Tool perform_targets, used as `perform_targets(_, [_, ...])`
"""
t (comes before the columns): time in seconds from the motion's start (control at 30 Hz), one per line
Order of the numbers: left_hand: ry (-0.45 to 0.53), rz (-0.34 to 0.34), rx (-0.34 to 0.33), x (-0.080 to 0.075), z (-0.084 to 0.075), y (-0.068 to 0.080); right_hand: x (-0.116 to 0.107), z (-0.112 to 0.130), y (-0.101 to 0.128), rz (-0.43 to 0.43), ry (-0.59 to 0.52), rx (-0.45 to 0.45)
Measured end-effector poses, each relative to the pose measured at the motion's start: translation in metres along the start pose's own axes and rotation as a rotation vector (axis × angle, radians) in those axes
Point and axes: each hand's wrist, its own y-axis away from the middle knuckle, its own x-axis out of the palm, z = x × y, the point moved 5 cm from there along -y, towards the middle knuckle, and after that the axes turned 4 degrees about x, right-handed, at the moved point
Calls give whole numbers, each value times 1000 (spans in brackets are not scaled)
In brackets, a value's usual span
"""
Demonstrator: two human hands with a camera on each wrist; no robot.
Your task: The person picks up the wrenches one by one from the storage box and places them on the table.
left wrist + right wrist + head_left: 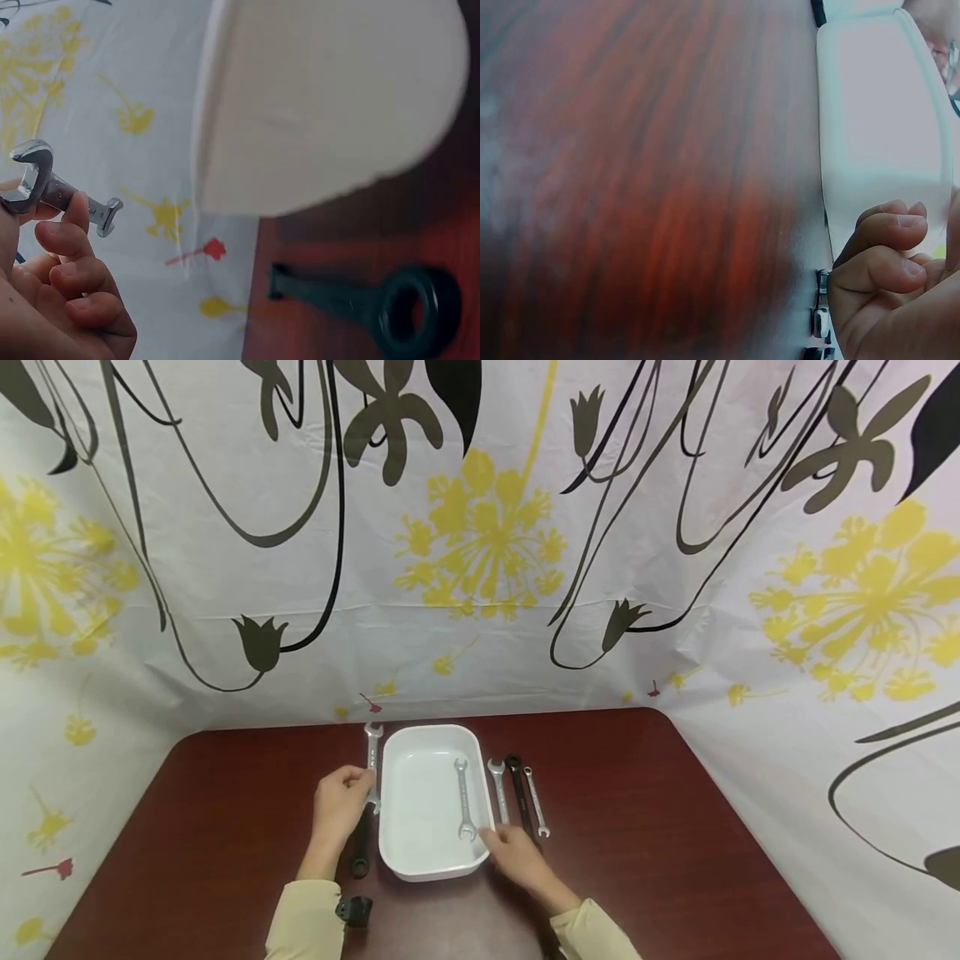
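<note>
My left hand (343, 804) pinches a silver open-end wrench (372, 750) beside the left wall of a white tray (405, 867). The left wrist view shows that wrench (56, 191) raised, with the other fingers of the hand (82, 285) curled below it. Inside the tray lies a smaller silver open-end wrench (463, 797). My right hand (521, 857) grips the tray's rim near its lower right corner. Curled fingers of the right hand (885, 262) show against the tray's outer wall (885, 112) in the right wrist view; the thumb's contact is hidden.
Left of the tray lies a black wrench (361, 847) with a ring end. To its right lie a silver open-end wrench (498, 789), a black ring-end wrench (519, 793) and a small silver wrench (536, 802). A patterned curtain (480, 677) hangs behind the dark red table (637, 827).
</note>
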Motion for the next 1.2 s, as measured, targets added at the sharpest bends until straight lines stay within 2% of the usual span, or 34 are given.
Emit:
perform_targets(0.3, [-43,23,-21,-15,24,-1,-1,1,0,5,0,2])
perform_targets(0.47, [-51,60,-64,-14,42,-1,-1,0,0,3,-3,13])
perform_targets(0.63, [-58,61,-96,-16,56,3,0,-2,0,15,-20,14])
perform_targets(1.2, [-132,130,-146,-15,85,8,1,-4,0,4,-29,14])
